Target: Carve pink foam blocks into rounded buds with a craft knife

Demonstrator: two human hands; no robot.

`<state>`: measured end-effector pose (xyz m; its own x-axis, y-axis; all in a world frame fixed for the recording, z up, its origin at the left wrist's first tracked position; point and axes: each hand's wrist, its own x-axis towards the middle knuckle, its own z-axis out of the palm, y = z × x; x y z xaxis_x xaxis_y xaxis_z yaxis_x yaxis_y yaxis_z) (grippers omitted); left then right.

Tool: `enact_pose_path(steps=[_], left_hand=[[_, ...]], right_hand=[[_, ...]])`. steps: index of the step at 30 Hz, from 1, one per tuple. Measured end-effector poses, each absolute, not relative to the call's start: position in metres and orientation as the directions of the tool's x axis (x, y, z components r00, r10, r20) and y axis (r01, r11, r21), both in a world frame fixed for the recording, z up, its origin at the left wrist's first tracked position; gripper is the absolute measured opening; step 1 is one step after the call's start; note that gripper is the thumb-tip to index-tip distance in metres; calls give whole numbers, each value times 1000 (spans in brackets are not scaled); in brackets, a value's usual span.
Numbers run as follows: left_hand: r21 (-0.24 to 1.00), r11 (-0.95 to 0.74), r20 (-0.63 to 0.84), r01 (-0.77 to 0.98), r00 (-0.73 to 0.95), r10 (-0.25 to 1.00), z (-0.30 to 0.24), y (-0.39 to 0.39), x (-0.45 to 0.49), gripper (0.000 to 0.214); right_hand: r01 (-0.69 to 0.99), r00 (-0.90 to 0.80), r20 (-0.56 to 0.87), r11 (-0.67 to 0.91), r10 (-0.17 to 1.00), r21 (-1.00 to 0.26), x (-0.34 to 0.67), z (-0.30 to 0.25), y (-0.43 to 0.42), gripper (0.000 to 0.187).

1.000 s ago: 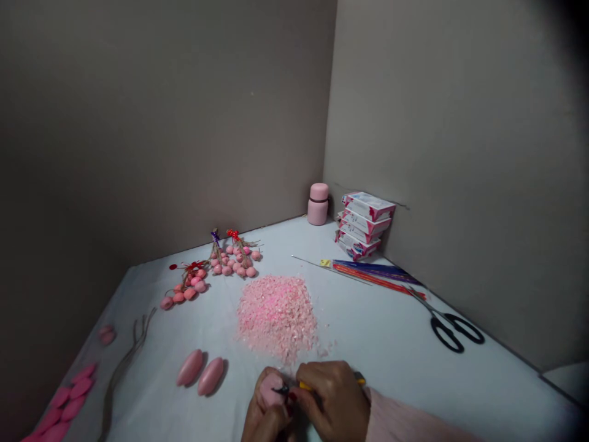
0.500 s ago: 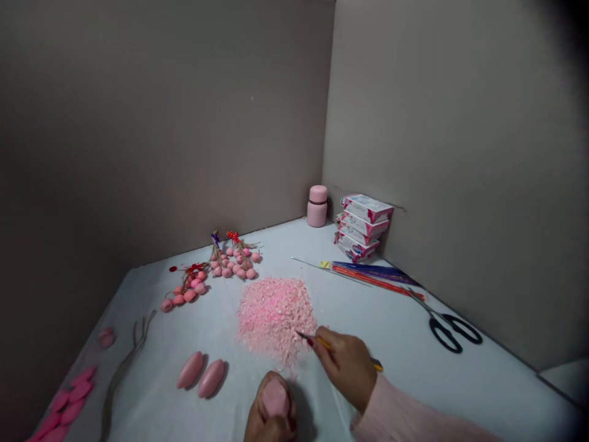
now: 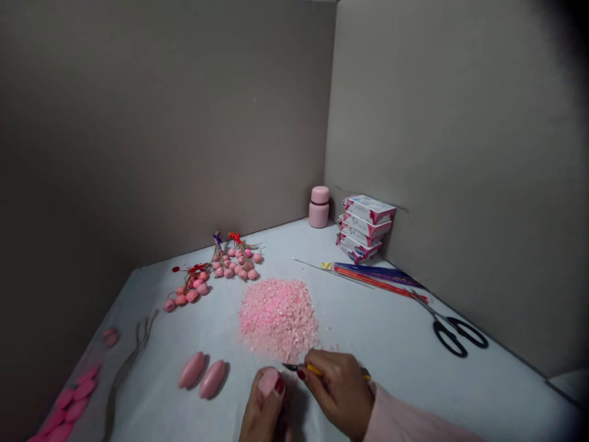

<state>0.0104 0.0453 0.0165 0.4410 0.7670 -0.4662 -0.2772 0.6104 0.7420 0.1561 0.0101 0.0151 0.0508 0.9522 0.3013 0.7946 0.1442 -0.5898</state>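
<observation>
My left hand grips a small pink soap piece near the table's front edge, its thumb over the top. My right hand is closed on a yellow-handled knife, whose dark blade tip points left at the pink piece. Just beyond both hands lies a pile of pink shavings. Two pink oval soaps rest on the table left of my left hand.
Black scissors and a bundle of coloured wires lie at the right. A stack of soap boxes and a pink jar stand in the corner. Bunches of pink buds lie behind the pile; pink petals and stems at the left.
My right hand reached out with the knife to the shavings pile, then drew back to the pink piece. The left hand turned the piece slightly.
</observation>
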Motion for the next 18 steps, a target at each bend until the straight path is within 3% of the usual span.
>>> enact_pose_path(steps=[5, 8, 12, 18], left_hand=[[888, 441, -360, -130, 399, 843, 12, 45, 12, 55], [868, 462, -383, -183, 346, 857, 10, 46, 12, 59], [863, 462, -347, -204, 426, 835, 15, 45, 12, 50], [770, 566, -429, -294, 418, 801, 18, 37, 13, 63]], right_hand=[[794, 64, 310, 139, 949, -591, 157, 14, 11, 31], [792, 59, 311, 145, 949, -593, 157, 14, 11, 32], [781, 37, 350, 192, 936, -595, 157, 16, 10, 32], [739, -71, 452, 352, 889, -574, 153, 23, 6, 38]])
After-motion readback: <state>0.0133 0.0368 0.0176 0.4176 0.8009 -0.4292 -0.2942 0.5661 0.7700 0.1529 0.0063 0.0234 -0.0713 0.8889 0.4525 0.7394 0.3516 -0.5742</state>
